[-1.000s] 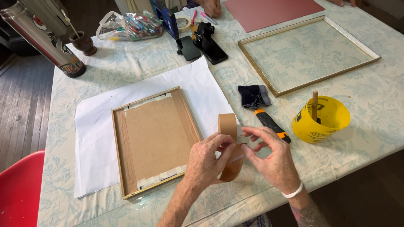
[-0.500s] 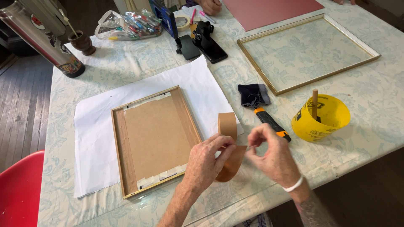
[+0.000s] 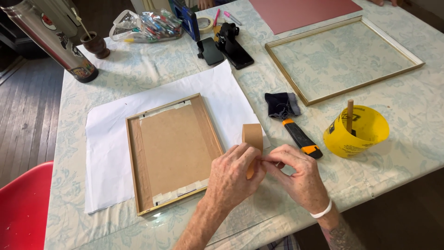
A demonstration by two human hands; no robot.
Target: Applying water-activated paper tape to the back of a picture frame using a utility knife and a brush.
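At the far left edge a red chair (image 3: 21, 208) is seen beside the table (image 3: 416, 115), and a steel flask (image 3: 51, 39) lies at the back corner; next, a white paper sheet (image 3: 106, 139) is spread under a gold picture frame (image 3: 172, 150) turned face down, its brown backing board taped at both ends. Just right of that frame, the left hand (image 3: 233, 178) is closed around a roll of brown tape (image 3: 252, 138), which is held upright on edge with its upper curve standing clear above the fingers; the right hand (image 3: 296, 173) is pinched narrowly against the roll's near side, seemingly at the loose end, though the end itself cannot be made out. The roll is judged light and stiff, its strip thin and sticky, best gripped by the rim while the end is peeled. Farther right lie a utility knife (image 3: 300, 139), a yellow tub (image 3: 356, 132) and an empty frame (image 3: 342, 60).
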